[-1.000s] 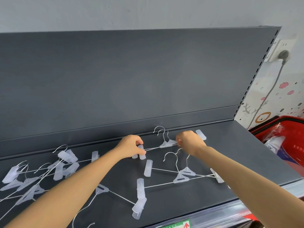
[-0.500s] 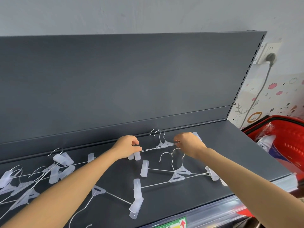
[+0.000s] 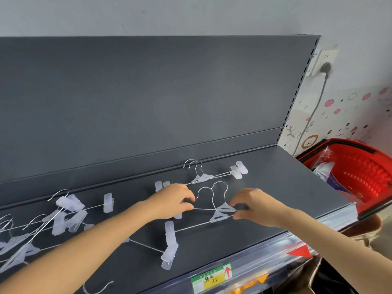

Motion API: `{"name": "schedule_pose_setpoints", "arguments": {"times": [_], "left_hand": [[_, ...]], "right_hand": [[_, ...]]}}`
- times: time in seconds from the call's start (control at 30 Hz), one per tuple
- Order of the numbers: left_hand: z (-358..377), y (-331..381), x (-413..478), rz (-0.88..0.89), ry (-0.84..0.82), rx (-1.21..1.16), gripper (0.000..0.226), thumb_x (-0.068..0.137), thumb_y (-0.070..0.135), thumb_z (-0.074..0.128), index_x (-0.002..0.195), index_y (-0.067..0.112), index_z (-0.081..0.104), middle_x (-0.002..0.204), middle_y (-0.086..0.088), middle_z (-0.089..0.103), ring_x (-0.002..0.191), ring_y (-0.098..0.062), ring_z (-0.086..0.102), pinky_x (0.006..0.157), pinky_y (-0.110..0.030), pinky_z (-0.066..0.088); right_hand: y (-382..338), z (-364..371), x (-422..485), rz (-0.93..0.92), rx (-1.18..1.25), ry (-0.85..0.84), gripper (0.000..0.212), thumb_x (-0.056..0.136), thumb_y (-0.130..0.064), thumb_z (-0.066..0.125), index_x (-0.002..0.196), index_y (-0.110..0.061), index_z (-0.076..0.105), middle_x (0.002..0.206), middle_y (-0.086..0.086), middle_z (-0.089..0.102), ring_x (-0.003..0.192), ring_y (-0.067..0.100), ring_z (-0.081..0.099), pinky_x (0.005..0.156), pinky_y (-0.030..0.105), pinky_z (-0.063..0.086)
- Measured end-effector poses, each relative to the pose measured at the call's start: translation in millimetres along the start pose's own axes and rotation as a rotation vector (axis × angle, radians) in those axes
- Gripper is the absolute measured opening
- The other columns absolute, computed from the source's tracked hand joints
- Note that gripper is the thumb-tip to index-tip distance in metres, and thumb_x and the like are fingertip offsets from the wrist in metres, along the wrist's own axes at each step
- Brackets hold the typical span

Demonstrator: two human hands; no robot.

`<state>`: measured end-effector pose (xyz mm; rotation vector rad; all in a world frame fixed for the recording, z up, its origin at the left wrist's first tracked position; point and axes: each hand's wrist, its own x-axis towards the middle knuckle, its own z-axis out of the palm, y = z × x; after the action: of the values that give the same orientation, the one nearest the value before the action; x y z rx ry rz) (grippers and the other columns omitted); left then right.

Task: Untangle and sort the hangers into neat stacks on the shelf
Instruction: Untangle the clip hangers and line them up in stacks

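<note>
Wire hangers with translucent plastic clips lie on the dark grey shelf (image 3: 275, 187). A neat pair of hangers (image 3: 203, 177) sits at the back, hooks aligned. Just in front lie two crossed hangers (image 3: 220, 212). My left hand (image 3: 174, 201) grips their left end, fingers curled over a clip. My right hand (image 3: 254, 206) pinches the wire just right of their centre pieces. One more hanger (image 3: 169, 234) lies near the front edge. A tangled heap of hangers (image 3: 63, 215) fills the left side.
A red shopping basket (image 3: 360, 172) stands beyond the shelf's right end. The shelf's tall back panel (image 3: 148, 102) rises behind the hangers. A price label strip (image 3: 212, 276) runs along the front edge. A plugged wall socket (image 3: 325, 67) is at upper right.
Both hands have let go of the back pair and moved nearer, onto the two crossed hangers in front. The back pair now lies still by the back panel.
</note>
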<state>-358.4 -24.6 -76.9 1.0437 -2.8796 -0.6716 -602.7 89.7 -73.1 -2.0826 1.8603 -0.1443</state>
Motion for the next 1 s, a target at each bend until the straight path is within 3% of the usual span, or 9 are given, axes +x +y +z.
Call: {"name": "schedule_pose_setpoints", "arguments": {"times": [0.13, 0.27, 0.37, 0.5, 0.6, 0.77, 0.83, 0.87, 1.0], "left_hand": [[7.4, 2.2, 1.5, -0.027, -0.050, 0.027, 0.023, 0.095, 0.021, 0.050, 0.109, 0.018, 0.068, 0.087, 0.013, 0.050, 0.090, -0.009, 0.046, 0.073, -0.013, 0.026], [13.6, -2.3, 3.6, -0.097, -0.082, -0.002, 0.021, 0.092, 0.023, 0.050, 0.092, 0.034, 0.067, 0.086, 0.006, 0.066, 0.092, -0.008, 0.048, 0.091, -0.023, 0.034], [11.1, 4.4, 2.4, -0.078, -0.095, -0.074, 0.016, 0.092, 0.018, 0.055, 0.099, 0.016, 0.070, 0.076, 0.015, 0.058, 0.082, -0.003, 0.051, 0.074, -0.007, 0.034], [11.9, 3.1, 0.0, -0.083, -0.099, -0.091, 0.009, 0.090, 0.019, 0.058, 0.087, 0.021, 0.066, 0.086, 0.001, 0.062, 0.079, -0.006, 0.055, 0.073, -0.013, 0.036], [11.9, 2.9, -0.4, -0.078, -0.062, -0.098, 0.012, 0.091, 0.016, 0.056, 0.092, 0.013, 0.067, 0.077, 0.013, 0.052, 0.075, -0.005, 0.050, 0.075, -0.016, 0.039], [7.1, 8.0, -2.9, -0.085, -0.039, -0.158, 0.012, 0.092, 0.014, 0.054, 0.091, 0.010, 0.066, 0.047, 0.017, 0.055, 0.071, -0.009, 0.055, 0.075, -0.021, 0.044], [5.2, 9.6, -3.0, -0.073, -0.016, -0.149, 0.012, 0.092, 0.014, 0.054, 0.089, 0.010, 0.066, 0.047, 0.031, 0.053, 0.072, -0.009, 0.054, 0.075, -0.016, 0.041], [4.6, 10.1, -2.4, -0.063, 0.013, -0.129, 0.012, 0.092, 0.014, 0.055, 0.087, 0.011, 0.066, 0.048, 0.030, 0.054, 0.072, -0.006, 0.051, 0.074, -0.012, 0.038], [4.8, 7.7, 1.6, -0.016, 0.153, -0.079, 0.013, 0.090, 0.014, 0.055, 0.084, 0.014, 0.067, 0.068, 0.017, 0.052, 0.081, -0.005, 0.044, 0.073, -0.022, 0.033]], "right_hand": [[-5.8, 17.0, -2.9, 0.039, -0.093, 0.012, 0.022, 0.084, -0.044, 0.060, 0.096, -0.025, 0.060, 0.100, -0.007, 0.053, 0.095, 0.016, 0.050, 0.082, 0.041, 0.048], [-23.3, 22.8, -0.9, 0.008, -0.175, 0.060, 0.022, 0.087, -0.041, 0.059, 0.102, -0.026, 0.065, 0.108, -0.006, 0.051, 0.105, 0.017, 0.046, 0.070, 0.024, 0.035], [-30.2, 24.6, 1.6, 0.019, -0.247, 0.074, 0.025, 0.090, -0.034, 0.057, 0.109, -0.019, 0.063, 0.113, -0.003, 0.049, 0.108, 0.019, 0.045, 0.074, 0.028, 0.029], [-25.4, 29.5, -0.5, 0.026, -0.193, 0.056, 0.019, 0.094, -0.030, 0.052, 0.103, -0.016, 0.063, 0.113, 0.000, 0.050, 0.105, 0.022, 0.046, 0.083, 0.031, 0.037], [-24.1, 26.4, -3.4, 0.009, -0.152, 0.076, 0.017, 0.094, -0.026, 0.052, 0.101, -0.014, 0.061, 0.109, 0.002, 0.052, 0.103, 0.023, 0.047, 0.085, 0.030, 0.040], [-23.9, 24.1, -9.5, -0.082, -0.230, 0.203, 0.011, 0.093, -0.021, 0.054, 0.095, -0.012, 0.060, 0.101, 0.003, 0.054, 0.090, 0.024, 0.051, 0.076, 0.032, 0.044], [-23.6, 28.8, -12.7, -0.108, -0.313, 0.299, 0.011, 0.080, -0.022, 0.070, 0.080, -0.020, 0.059, 0.085, -0.004, 0.054, 0.073, 0.019, 0.055, 0.061, 0.027, 0.043], [-23.5, 30.5, -14.0, -0.117, -0.347, 0.342, 0.017, 0.075, -0.022, 0.074, 0.075, -0.023, 0.057, 0.080, -0.007, 0.052, 0.067, 0.016, 0.054, 0.058, 0.024, 0.041], [-23.2, 29.2, -11.7, -0.146, -0.428, 0.442, 0.013, 0.076, -0.015, 0.057, 0.070, -0.026, 0.054, 0.070, -0.011, 0.048, 0.062, 0.013, 0.049, 0.066, 0.024, 0.034]]}}
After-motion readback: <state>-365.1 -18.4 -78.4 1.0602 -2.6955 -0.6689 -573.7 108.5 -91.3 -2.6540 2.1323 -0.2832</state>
